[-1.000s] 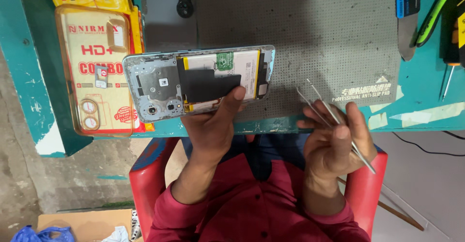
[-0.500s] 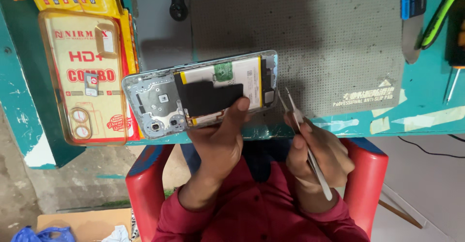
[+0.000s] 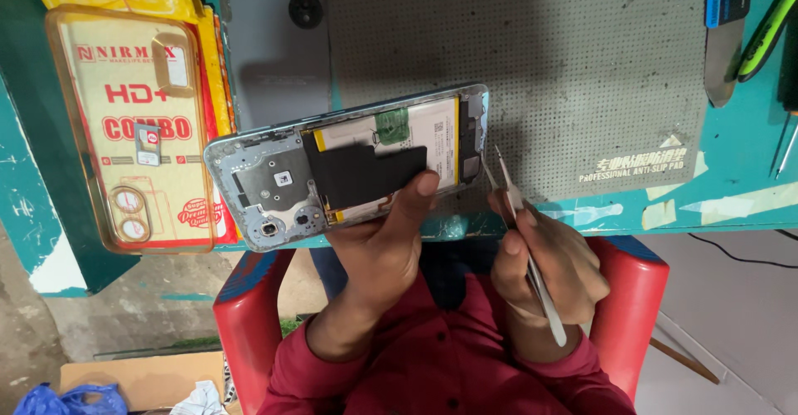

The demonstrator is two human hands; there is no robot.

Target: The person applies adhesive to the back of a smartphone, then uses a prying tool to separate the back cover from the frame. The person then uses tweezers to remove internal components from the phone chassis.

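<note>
My left hand holds an opened phone with its back cover off, thumb pressed on a black plate over the battery. The phone lies lengthwise, camera end to the left, showing grey inner frame and a pale battery. My right hand grips metal tweezers; their tips point up and sit just beside the phone's right end, close to touching it. Both hands hover over the near edge of the teal workbench.
A grey perforated anti-slip mat covers the bench behind the phone. A clear phone case on a yellow and red package lies at the left. A blade tool and a green-handled tool lie at the far right. A red chair is beneath me.
My right hand has brought the tweezers leftward, from apart on the right to beside the phone's right end. The phone stays in my left hand, shifted slightly.
</note>
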